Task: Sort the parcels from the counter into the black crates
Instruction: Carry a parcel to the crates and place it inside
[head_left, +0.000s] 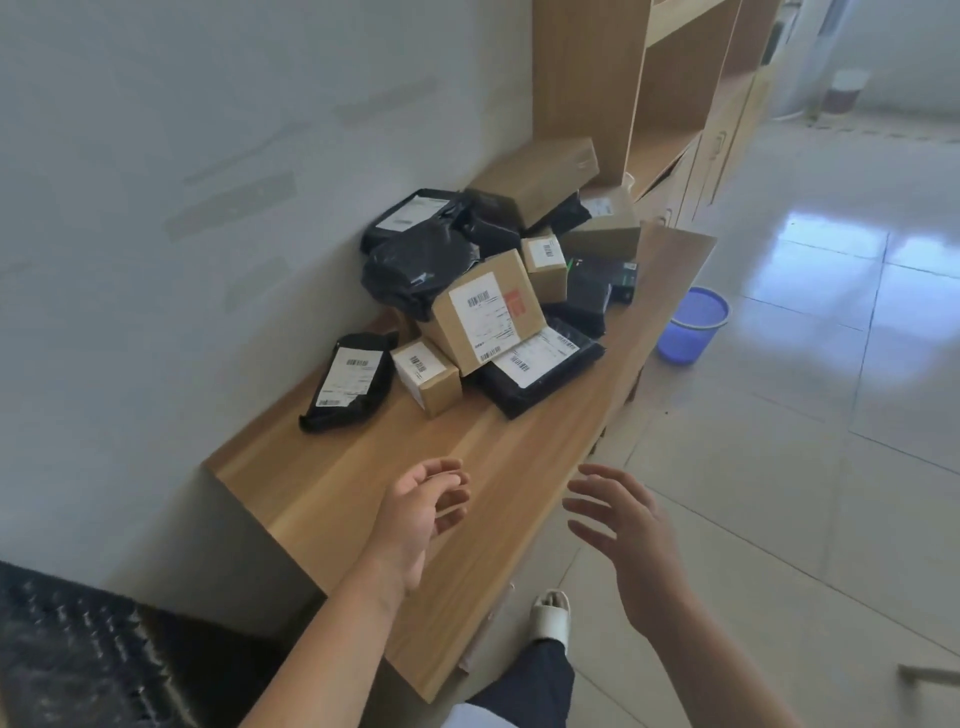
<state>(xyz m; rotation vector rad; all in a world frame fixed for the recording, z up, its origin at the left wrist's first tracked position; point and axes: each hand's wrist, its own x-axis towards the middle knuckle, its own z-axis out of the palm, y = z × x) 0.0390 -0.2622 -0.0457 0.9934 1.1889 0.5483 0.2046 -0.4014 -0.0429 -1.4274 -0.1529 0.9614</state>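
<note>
While both hands, left (415, 512) and right (623, 525), hover empty with fingers loosely spread, the parcels (488, 291) sit heaped on the tabletop (519, 467). A black crate (78, 654) shows at lower left; sorting looks barely begun.

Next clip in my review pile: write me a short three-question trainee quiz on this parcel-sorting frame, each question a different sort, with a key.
1. True or false: the left hand is gripping a parcel.
2. Multiple choice: the blue bin stands A) on the counter B) on the floor beside the counter C) inside the shelf unit.
3. Fill in: the small black bag parcel lying nearest the hands, apart from the pile, sits on the ___ side of the counter.

Key: 1 false, both it and the right hand hover open with nothing in the fingers; 2 B; 3 wall.
</note>
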